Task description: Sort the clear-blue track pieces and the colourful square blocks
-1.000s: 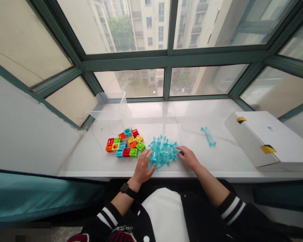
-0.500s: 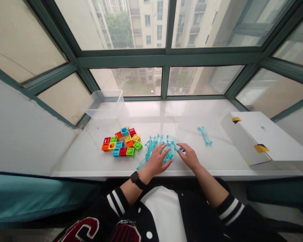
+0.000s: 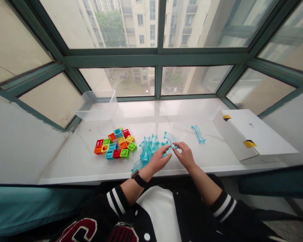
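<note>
Between my two hands a translucent blue curved track piece (image 3: 170, 135) is tilted up at the near side of the white sill. My right hand (image 3: 184, 155) pinches its right end with thumb and fingers. My left hand (image 3: 159, 159) has its fingers bent and its fingertips at the piece's near left end; the contact there is partly hidden. Just left of and behind my left hand lies a pile of blue track pieces (image 3: 146, 148), some overlapping. One more curved piece (image 3: 137, 165) lies partly beside my left wrist.
Colourful square blocks (image 3: 116, 144) sit clustered to the left. A clear plastic bin (image 3: 97, 109) stands behind them near the window. Off to the right lies a single blue track piece (image 3: 198, 134), and beyond it a white box (image 3: 255, 134) with yellow-black tape.
My left hand has drawn its fingers in from a spread pose over the pile to the curved piece. The piece is raised and tilted more. The camera view has shifted slightly.
</note>
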`<state>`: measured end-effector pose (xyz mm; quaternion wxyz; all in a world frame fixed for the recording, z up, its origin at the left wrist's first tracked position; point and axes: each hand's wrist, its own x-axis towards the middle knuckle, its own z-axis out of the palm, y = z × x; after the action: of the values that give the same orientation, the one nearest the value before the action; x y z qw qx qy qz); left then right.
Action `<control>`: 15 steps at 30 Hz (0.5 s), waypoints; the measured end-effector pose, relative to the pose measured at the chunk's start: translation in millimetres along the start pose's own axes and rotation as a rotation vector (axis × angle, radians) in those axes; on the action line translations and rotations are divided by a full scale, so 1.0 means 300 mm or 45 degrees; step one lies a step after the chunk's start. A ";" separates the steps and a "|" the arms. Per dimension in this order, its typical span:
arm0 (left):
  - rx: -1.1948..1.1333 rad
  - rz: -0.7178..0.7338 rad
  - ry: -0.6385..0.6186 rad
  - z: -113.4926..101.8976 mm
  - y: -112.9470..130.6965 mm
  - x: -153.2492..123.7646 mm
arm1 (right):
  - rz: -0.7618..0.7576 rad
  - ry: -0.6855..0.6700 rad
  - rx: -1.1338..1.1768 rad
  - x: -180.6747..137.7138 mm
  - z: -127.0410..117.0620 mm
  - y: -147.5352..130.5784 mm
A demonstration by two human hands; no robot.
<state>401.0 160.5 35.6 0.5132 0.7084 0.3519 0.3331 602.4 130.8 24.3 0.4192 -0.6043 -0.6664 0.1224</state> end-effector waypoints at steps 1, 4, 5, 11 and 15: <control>-0.048 -0.034 -0.014 0.011 -0.002 0.012 | 0.010 0.016 -0.012 -0.002 -0.004 0.009; -0.172 -0.147 -0.059 0.056 -0.006 0.068 | 0.065 0.082 -0.054 -0.005 -0.022 0.048; -0.198 -0.180 -0.075 0.075 -0.006 0.093 | 0.088 0.105 -0.069 -0.004 -0.030 0.065; -0.290 -0.333 -0.117 0.204 0.001 0.259 | 0.242 0.188 -0.168 0.026 -0.061 0.204; -0.336 -0.514 -0.156 0.273 -0.006 0.348 | 0.351 0.197 -0.248 0.047 -0.055 0.290</control>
<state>524.3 208.3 24.9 0.6778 0.5695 0.4080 0.2232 676.4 158.8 -18.0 0.3879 -0.7353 -0.5517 0.0668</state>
